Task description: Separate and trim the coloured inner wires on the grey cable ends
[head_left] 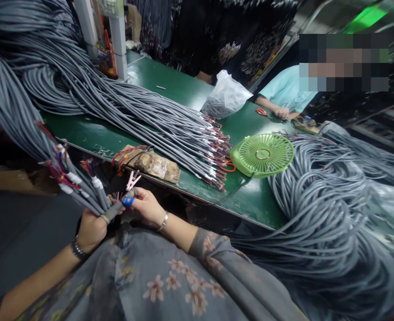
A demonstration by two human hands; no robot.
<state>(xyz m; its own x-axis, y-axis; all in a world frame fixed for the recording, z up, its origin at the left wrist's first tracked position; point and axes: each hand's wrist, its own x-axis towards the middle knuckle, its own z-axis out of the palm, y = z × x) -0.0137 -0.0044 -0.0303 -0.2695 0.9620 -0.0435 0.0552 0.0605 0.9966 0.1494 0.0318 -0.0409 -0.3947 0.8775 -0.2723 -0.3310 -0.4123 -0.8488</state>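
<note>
1. Left hand (pixel 93 229): clamped around several gray cables (pixel 101 197), close to their ends. White bands (pixel 97 183) and colored wires show beyond the grip.
2. Right hand (pixel 150 208): close beside the left, fingers bent in at short colored wires (pixel 115 196). Can't tell if it pinches them. Blue wrap (pixel 128 201) on one finger.
3. Held cables are in front of the person's body, off the near edge of the green counter (pixel 150 71).
4. Pink tool (pixel 133 180): just past the right hand, by the counter edge.
5. Block (pixel 150 162): on the near edge, clear wrapping on it, red and black wires at its left end.
6. Laid cables (pixel 163 129): long bundle across the counter, red-tipped ends toward the fan.
7. Green fan (pixel 263 154): on the counter, between laid cables and coiled cables (pixel 317 187) at right.
8. Plastic bag (pixel 227 96): behind the laid cables' ends, gray contents, details unclear.
9. Co-worker's hand (pixel 281 112): across the counter, near orange-handled scissors (pixel 261 111).
</note>
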